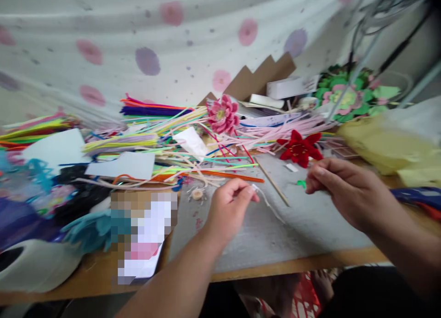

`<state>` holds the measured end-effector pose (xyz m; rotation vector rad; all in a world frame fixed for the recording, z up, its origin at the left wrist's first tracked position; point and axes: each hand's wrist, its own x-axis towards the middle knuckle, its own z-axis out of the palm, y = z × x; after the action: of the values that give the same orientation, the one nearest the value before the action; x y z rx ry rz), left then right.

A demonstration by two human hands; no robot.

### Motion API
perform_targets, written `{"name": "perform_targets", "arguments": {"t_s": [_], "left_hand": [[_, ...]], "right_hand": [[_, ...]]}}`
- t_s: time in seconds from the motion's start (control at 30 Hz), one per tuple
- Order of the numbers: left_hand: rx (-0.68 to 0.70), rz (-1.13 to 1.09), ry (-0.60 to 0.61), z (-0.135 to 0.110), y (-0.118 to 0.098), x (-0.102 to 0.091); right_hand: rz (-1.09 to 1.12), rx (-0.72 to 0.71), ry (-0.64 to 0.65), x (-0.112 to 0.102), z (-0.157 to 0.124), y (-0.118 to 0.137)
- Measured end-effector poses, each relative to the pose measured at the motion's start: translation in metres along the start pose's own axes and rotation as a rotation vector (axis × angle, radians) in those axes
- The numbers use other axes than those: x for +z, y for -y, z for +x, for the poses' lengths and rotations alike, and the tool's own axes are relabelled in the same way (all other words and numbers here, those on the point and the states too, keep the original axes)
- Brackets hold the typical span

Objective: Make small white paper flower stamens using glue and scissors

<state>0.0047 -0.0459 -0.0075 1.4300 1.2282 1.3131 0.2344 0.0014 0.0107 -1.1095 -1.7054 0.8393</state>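
Note:
My left hand (230, 207) is curled in a pinch on one end of a thin white pipe cleaner (269, 204), which trails down to the right over the grey mat (275, 235). My right hand (344, 189) is closed with its fingertips pinched on a small green piece (302, 184). Just above the right hand, a red pipe-cleaner flower (300, 148) lies on the mat's far edge. A pink flower (223, 115) stands further back. A thin wooden stick (273, 181) lies between the two hands.
Heaps of coloured pipe cleaners (144, 139) cover the back of the wooden table (296, 265). A white tape roll (31, 263) sits front left. Yellow plastic bags (389, 143), green paper flowers (347, 97), cardboard (262, 77) and a dotted cloth backdrop (148, 47) surround the work area.

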Motion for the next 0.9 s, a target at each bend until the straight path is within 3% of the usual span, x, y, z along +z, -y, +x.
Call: {"name": "perform_targets", "arguments": {"t_s": [0.13,0.3,0.43,0.9], "left_hand": [[0.006,-0.009,0.011,0.002,0.003,0.002],[0.009,0.053,0.063,0.0,0.004,0.005],[0.026,0.093,0.09,0.0,0.005,0.005],[0.068,0.162,0.127,-0.004,0.001,0.006]], "right_hand": [[0.014,-0.025,0.004,-0.001,-0.002,0.008],[-0.099,-0.182,0.187,0.025,-0.012,0.015],[-0.129,-0.303,0.211,0.044,-0.015,0.02],[-0.106,-0.206,0.242,0.053,-0.011,0.029]]}}
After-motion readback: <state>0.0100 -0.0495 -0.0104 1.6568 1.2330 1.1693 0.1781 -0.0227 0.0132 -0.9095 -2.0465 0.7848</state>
